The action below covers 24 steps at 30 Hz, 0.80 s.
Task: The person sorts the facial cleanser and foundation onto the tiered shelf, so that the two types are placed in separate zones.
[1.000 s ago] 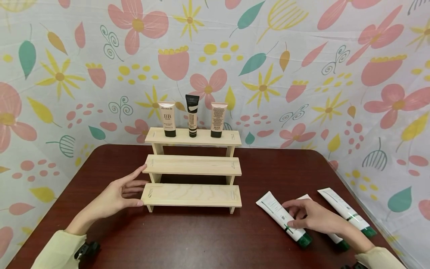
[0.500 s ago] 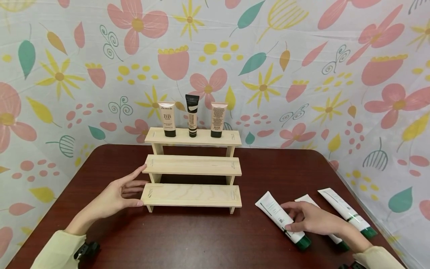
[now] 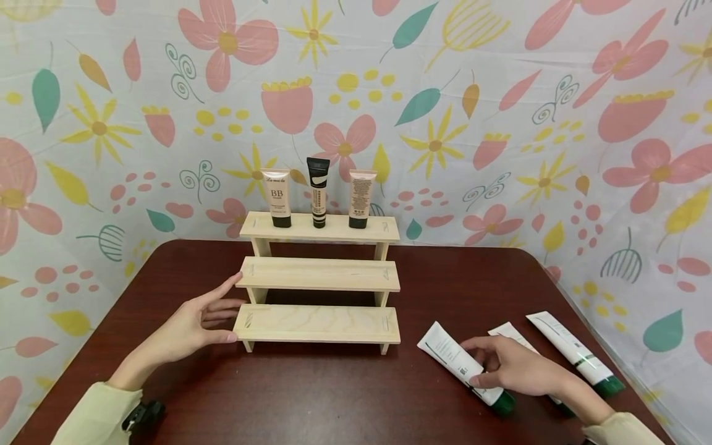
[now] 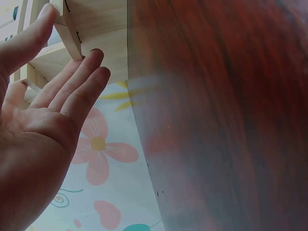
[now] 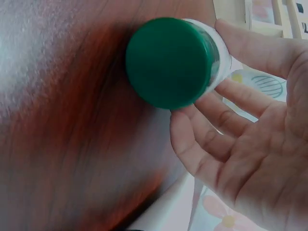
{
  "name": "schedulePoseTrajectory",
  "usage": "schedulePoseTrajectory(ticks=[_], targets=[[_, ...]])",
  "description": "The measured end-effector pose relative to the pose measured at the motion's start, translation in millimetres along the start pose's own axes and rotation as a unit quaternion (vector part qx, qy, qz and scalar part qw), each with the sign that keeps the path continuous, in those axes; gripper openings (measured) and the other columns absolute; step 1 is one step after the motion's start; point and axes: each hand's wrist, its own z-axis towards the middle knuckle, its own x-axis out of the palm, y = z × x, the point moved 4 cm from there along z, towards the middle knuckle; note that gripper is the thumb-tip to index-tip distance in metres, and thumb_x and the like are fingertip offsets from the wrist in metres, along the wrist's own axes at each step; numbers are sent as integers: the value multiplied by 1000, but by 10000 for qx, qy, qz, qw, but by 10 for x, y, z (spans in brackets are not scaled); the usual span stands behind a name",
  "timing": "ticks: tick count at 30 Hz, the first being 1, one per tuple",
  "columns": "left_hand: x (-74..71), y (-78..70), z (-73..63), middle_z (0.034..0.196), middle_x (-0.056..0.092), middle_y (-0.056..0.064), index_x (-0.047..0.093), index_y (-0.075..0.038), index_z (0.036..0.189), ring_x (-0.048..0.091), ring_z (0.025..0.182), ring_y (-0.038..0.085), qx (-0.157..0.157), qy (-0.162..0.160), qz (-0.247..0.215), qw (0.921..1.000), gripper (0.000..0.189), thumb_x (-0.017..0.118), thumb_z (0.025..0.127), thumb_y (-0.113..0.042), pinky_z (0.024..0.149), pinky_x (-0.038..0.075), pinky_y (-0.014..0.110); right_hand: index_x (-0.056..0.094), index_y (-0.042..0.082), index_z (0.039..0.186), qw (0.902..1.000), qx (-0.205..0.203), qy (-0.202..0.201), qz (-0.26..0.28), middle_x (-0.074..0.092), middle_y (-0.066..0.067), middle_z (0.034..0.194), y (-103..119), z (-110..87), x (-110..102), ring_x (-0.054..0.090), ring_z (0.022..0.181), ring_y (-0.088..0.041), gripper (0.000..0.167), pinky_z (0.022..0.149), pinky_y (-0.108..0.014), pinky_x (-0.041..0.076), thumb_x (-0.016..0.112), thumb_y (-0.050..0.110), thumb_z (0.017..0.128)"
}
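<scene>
My right hand (image 3: 520, 366) pinches a white squeeze tube (image 3: 453, 353) between thumb and fingers, at the table's right. Its round green cap (image 5: 168, 62) faces the right wrist camera. My left hand (image 3: 191, 321) touches the left side of a three-step wooden display stand (image 3: 317, 324), thumb at the lowest step and a fingertip at the middle one. In the left wrist view the fingers (image 4: 84, 94) are fairly straight against the wood. On the top step stand a pink BB cream tube (image 3: 280, 196), a slim black-and-beige tube (image 3: 318, 194) and another pink tube (image 3: 363, 198).
Two more white tubes with green caps lie at the right: one tube (image 3: 512, 334) partly behind my right hand, the other tube (image 3: 573, 349) near the table's right edge. A flower-patterned cloth (image 3: 356, 80) hangs behind the dark red wooden table (image 3: 311, 395).
The white tube in my right hand has shifted slightly left and turned a little. My left hand and the stand have stayed in place.
</scene>
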Motion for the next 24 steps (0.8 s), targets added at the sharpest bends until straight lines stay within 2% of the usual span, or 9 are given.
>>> schedulePoseTrajectory(ticks=[5,9,14,19,24], targets=[[14,-1,4,142,59,30,25,-20,170,65,122,42,7,-6,-2,10000,106,89,86,-9,96,57,37,60,-6,138,10000,-29,-71,19,68,-9,97,-5,-24,2,65,78,-18,51,67,-29,55,79,13,95],[5,-2,-2,143,59,30,25,-21,170,65,123,42,-8,-1,-15,10000,107,89,86,-10,97,57,39,57,-10,141,9997,46,-231,19,70,-8,98,-6,-55,-13,67,82,-19,55,69,-30,56,78,14,96],[-1,7,-1,142,59,29,24,-21,170,65,123,42,-2,10,-31,10000,107,89,86,-9,96,57,39,54,-15,143,9985,111,-520,86,72,-11,104,6,-92,-20,66,77,-15,59,62,-28,53,78,16,98],[2,-4,-5,141,60,29,22,-22,171,66,122,42,-12,-7,16,10000,109,89,86,-9,95,57,40,61,-9,138,9959,-336,-835,-97,72,-9,114,45,-101,-9,69,82,-13,51,67,-30,57,78,15,97],[10,-26,1,138,63,29,23,-20,170,67,120,42,27,-25,52,10000,110,90,85,-8,95,58,41,66,-3,133,9874,-685,-1357,-432,74,-1,102,94,-115,-16,69,85,-14,44,66,-30,58,81,13,95]])
